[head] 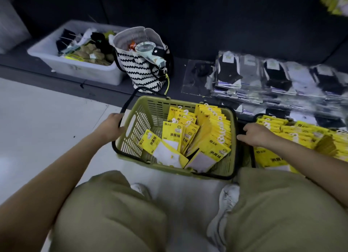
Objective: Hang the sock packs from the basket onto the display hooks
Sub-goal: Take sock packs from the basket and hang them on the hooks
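two hands on one basket, second basket beside.

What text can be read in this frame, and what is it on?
"消臭袜": upright sock pack in the green basket.
"消臭袜": tilted pack at that basket's front right.
"消臭", cut off: pack in the right-hand basket.
Logos and small print on the packs, tote bag lettering: too small or blurred.

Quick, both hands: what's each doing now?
Left hand: grips black handle of green plastic basket.
Right hand: at that basket's right edge; grip unclear.
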`<action>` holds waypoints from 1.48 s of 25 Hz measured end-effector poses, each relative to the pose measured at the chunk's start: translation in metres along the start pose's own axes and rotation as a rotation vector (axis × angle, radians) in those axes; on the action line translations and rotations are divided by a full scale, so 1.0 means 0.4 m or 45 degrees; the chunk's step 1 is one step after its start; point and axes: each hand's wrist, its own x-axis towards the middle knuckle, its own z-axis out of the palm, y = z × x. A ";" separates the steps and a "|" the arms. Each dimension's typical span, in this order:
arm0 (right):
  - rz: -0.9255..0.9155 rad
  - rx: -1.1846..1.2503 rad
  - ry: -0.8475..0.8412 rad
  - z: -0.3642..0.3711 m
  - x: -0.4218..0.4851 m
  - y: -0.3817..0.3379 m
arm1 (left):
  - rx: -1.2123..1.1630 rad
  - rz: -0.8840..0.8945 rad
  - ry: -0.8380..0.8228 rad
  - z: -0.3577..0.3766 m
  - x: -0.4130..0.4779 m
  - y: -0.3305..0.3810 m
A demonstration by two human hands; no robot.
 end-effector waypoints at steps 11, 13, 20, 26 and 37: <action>-0.358 0.246 -0.180 0.227 0.129 -0.374 | 0.029 0.000 -0.366 0.178 0.083 -0.004; -0.203 0.474 -0.202 0.306 0.175 -0.390 | 0.013 -0.136 -0.514 0.252 0.134 -0.016; 0.179 1.051 0.002 0.468 0.289 -0.412 | -1.032 -1.087 -0.511 0.474 0.219 -0.078; 0.331 1.208 0.123 0.502 0.303 -0.439 | -1.486 -1.261 -0.358 0.469 0.268 -0.069; 0.387 1.312 0.280 0.422 0.230 -0.385 | -1.102 -0.320 -0.596 0.309 0.325 0.044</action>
